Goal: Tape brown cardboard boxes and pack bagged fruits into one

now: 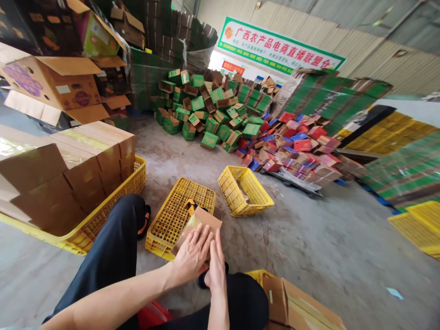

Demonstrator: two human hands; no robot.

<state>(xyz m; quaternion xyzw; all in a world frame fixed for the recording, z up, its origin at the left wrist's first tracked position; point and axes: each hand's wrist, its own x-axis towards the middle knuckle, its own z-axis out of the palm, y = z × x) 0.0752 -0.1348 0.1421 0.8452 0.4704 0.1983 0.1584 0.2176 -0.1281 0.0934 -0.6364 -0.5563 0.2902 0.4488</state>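
A small brown cardboard box (209, 218) rests on an overturned yellow plastic crate (165, 211) in front of me, with clear tape on its top. My left hand (193, 250) lies over the box top, fingers stretched out flat. Against the box's near right side, my right hand (216, 263) is held straight, its fingers extended and close to the left hand's fingertips. An orange and black tool (191, 205), perhaps a tape dispenser, sits behind the box, partly hidden by it.
Taped brown boxes (85, 169) fill a yellow crate (139, 176) at left. Another yellow crate (245, 192) stands ahead. More brown boxes (305, 305) are beside my knee at lower right. Heaps of green boxes (209, 140) and red and blue boxes (299, 146) lie beyond.
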